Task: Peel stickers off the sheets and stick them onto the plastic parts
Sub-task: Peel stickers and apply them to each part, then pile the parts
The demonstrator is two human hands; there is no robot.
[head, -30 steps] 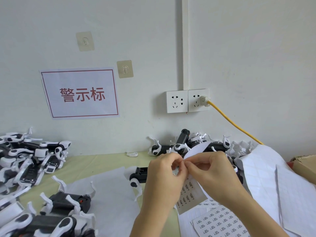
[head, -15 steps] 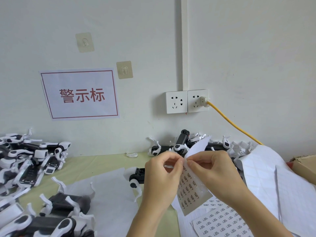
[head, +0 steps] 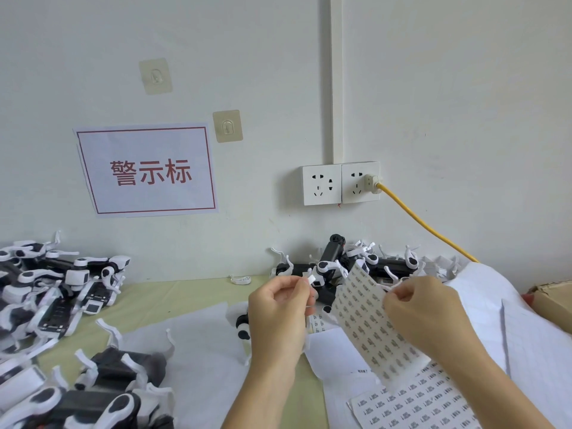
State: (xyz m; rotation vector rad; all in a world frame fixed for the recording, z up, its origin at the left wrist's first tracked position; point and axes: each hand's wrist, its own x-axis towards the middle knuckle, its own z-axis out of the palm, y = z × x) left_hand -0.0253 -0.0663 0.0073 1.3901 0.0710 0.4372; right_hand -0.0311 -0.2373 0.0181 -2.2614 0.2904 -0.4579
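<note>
Left hand (head: pixel 280 308) raised above the desk (head: pixel 173 300), fingers curled, thumb and forefinger pinching a small white sticker (head: pixel 310 279) that stands up from the fingertips, free of any sheet. Right hand (head: pixel 425 314) just beside it at the same height, fingers curled, pinching the upper right edge of a sticker sheet (head: pixel 368 326). Sheet held in the air, tilted, long axis running from upper left down to lower right, top corner toward the wall, bottom edge hanging over the papers below; rows of small grey printed labels showing through it. A gap between sticker and sheet, the two not touching.

Below the hands, flat on the desk, a second sheet (head: pixel 414 404) of printed labels in rows, and under that plain white papers (head: pixel 532 329) spreading to the right, ruled in a faint grid. A black-and-white plastic part (head: pixel 243 325) just behind the left wrist, partly hidden. Further back against the wall, a heap of parts (head: pixel 343 264); a larger heap (head: pixel 52 292) at the left edge, and more parts (head: pixel 102 385) in the near left corner on white paper. On the wall, a red-bordered sign (head: pixel 148 171), two adhesive hooks (head: pixel 227 126), a double socket (head: pixel 340 183) with a yellow cable (head: pixel 427 226) running down to the right. A cardboard box (head: pixel 554 297) at the far right edge.
</note>
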